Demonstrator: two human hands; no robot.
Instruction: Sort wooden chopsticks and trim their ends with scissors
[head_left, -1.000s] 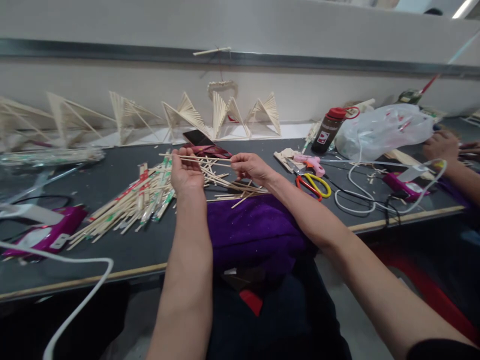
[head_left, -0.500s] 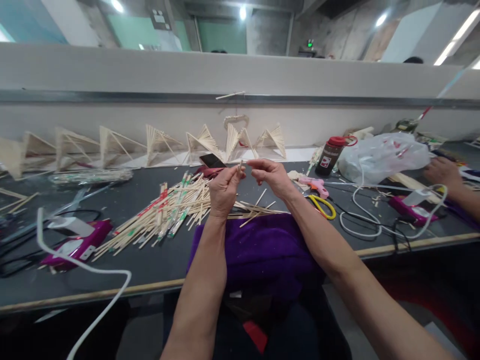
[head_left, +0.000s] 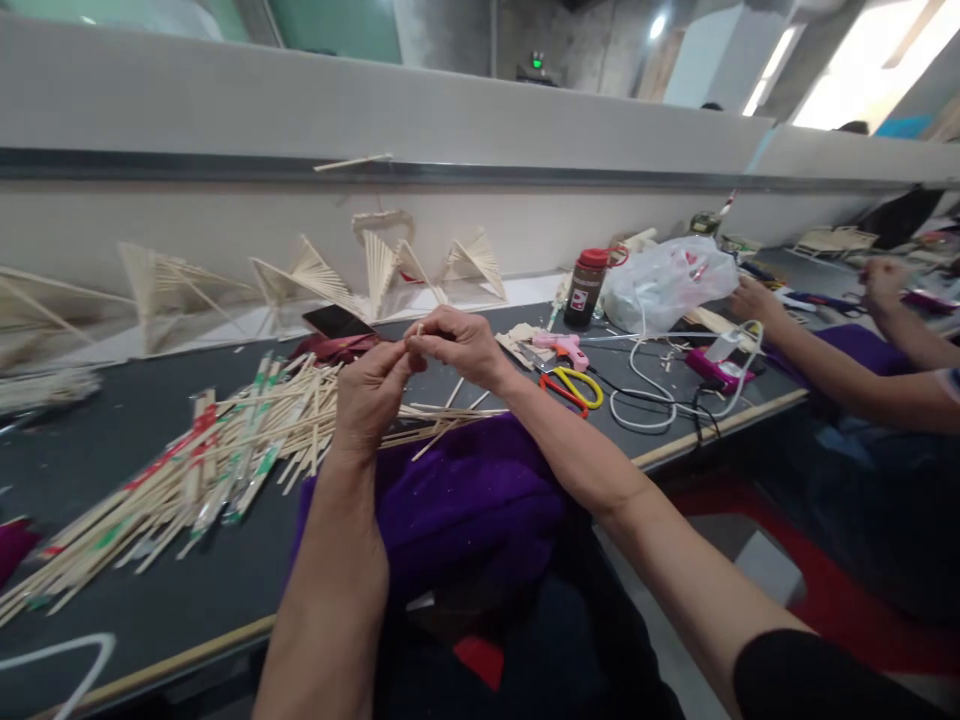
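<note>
My left hand (head_left: 371,395) is closed, its thumb and fingers pinching a short piece of wooden stick (head_left: 420,329) that is mostly hidden. Against it, my right hand (head_left: 461,345) pinches at the same small piece, fingertips touching the left ones. Both hands are raised above the dark table. Beside my left wrist lies a loose pile of thin wooden sticks (head_left: 169,500), some with red or green wrapping. A few more sticks (head_left: 431,437) lie under my hands, by a purple cloth (head_left: 465,490) at the table edge.
Fan-shaped stick models (head_left: 315,280) line the wall. To the right are a pink glue gun (head_left: 562,347), yellow-handled scissors (head_left: 581,388), a dark bottle (head_left: 585,290), a plastic bag (head_left: 667,285) and white cables. A phone (head_left: 336,321) lies behind my hands. Another person's arm (head_left: 825,375) reaches in at right.
The view has turned to the right. My right hand has closed in from a small gap and its fingertips now meet my left hand at the short stick piece.
</note>
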